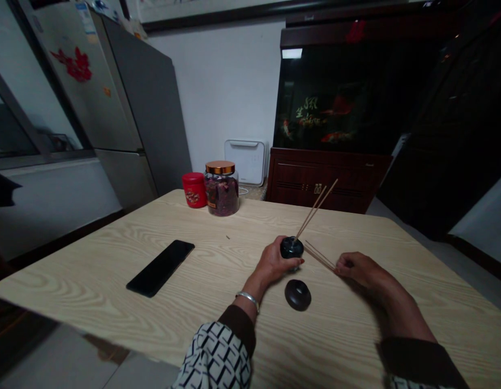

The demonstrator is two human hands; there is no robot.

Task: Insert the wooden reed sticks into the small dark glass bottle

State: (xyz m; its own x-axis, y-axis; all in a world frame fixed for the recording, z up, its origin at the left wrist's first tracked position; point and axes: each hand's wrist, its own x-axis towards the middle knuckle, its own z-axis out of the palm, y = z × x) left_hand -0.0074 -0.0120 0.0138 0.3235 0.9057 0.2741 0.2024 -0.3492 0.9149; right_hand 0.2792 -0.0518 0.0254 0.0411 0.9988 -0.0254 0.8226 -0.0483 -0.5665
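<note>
My left hand (272,262) grips a small, round, dark glass bottle (292,248) on the light wood-grain table (92,281). A few thin wooden sticks (317,208) stand tilted in the bottle's neck. My right hand (355,269) pinches several similar sticks (320,257), their far ends pointing toward the bottle and apart from it. Just below the bottle, a dark round ring-shaped piece (298,295) lies on the table, touching neither hand.
A black phone (160,268) lies on the table's left side. A glass jar of dried petals (221,189) and a red tin (194,190) stand at the far edge. Behind the table are a refrigerator (137,108) and a fish tank (327,102) on a wooden cabinet (327,181).
</note>
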